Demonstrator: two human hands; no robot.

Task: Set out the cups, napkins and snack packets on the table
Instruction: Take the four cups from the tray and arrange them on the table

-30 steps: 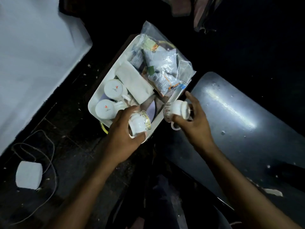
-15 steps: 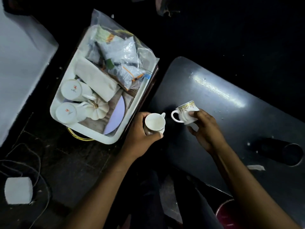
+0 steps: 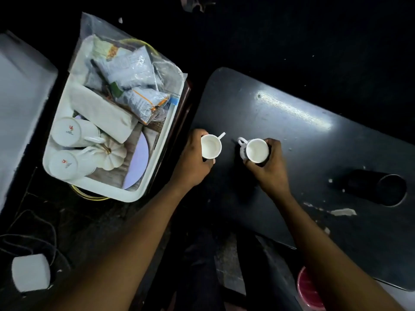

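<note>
Each grip is closed around a small white cup: the left hand (image 3: 193,160) wraps the left cup (image 3: 210,146) from its outer side, the right hand (image 3: 268,167) wraps the right cup (image 3: 257,150) from its right side. Both cups are upright with their mouths toward the camera, low over the left end of the tabletop (image 3: 314,158); whether their bases touch it cannot be told. Their handles point up and inward.

The tabletop is a dark, matte slab with a rounded corner, scuffed, flecked with pale specks and crossed by a streak of glare. A dark cylinder (image 3: 379,187) lies on it at the right, hard to make out against the surface.

Left of the tabletop sits a white plastic tray (image 3: 94,187) with rounded corners and a raised rim. It holds a clear crinkled plastic bag (image 3: 125,63) of shiny snack packets (image 3: 132,70), a folded white napkin stack (image 3: 105,113) with a soft cloth-like look, two glossy white mugs (image 3: 71,133) lying on their sides with small red marks on their bases, a ribbed white pumpkin-shaped piece (image 3: 111,153), and a pale round plate (image 3: 138,162) partly hidden beneath them.

A white block (image 3: 30,272) with a dark cable rests on the floor at lower left. A pink ribbed object (image 3: 308,288) is cut off at the bottom edge.
</note>
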